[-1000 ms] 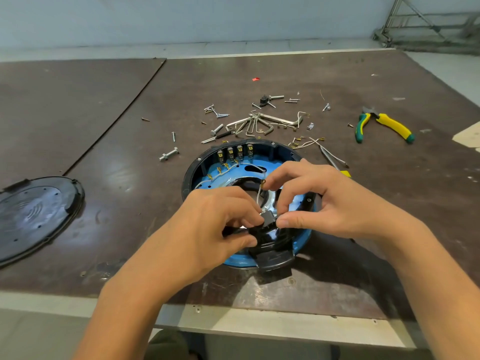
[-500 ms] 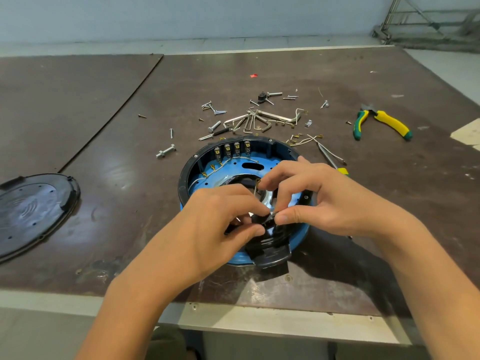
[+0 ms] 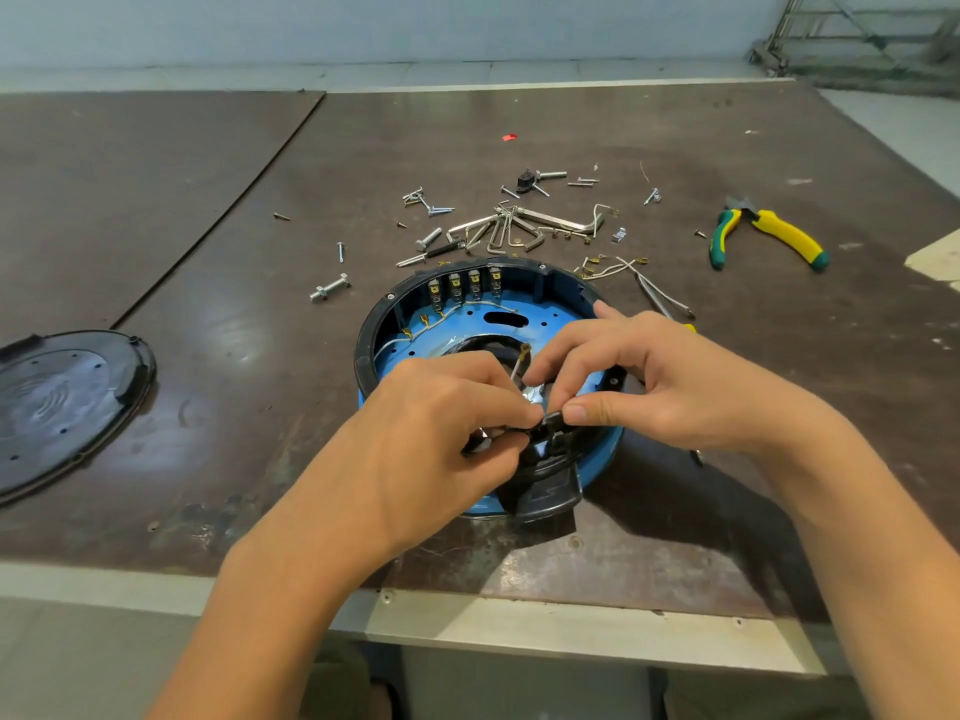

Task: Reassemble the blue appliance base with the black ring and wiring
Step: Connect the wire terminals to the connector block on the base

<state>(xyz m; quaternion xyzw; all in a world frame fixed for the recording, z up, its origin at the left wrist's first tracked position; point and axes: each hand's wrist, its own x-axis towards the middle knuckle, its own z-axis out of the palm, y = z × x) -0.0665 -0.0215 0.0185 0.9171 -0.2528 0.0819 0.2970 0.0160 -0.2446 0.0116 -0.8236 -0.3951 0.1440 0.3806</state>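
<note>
The left hand and right hand meet with fingers curled tight, both pinching a small black part over the near side of the blue appliance base. A white wire with a brass terminal pokes up between them. The base, inside its black ring, sits near the table front edge. Beyond lie hex keys and screws, with pliers right and a black cover plate far left.
</note>
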